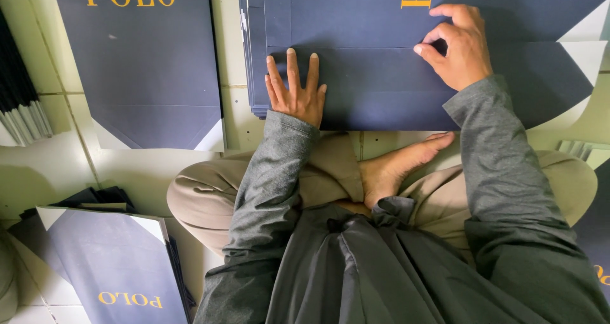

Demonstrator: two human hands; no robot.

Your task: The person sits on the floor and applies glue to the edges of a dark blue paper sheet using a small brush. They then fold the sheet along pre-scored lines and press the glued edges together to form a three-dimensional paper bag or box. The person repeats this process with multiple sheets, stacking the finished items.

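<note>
A flat dark navy paper bag with yellow lettering (381,76) lies on top of a stack of the same bags on the tiled floor in front of me. My left hand (296,90) rests flat on its folded bottom flap, fingers spread apart. My right hand (459,44) presses along the fold line further right, with fingers curled and thumb and forefinger pinching at the crease. White inner corners show at the right end of the flap (588,50).
Another flat navy bag (149,63) lies to the left, and a further pile (114,267) sits at lower left. Folded sheets stand on edge at the far left (22,108). I sit cross-legged, my knees and a bare foot (400,165) close to the stack.
</note>
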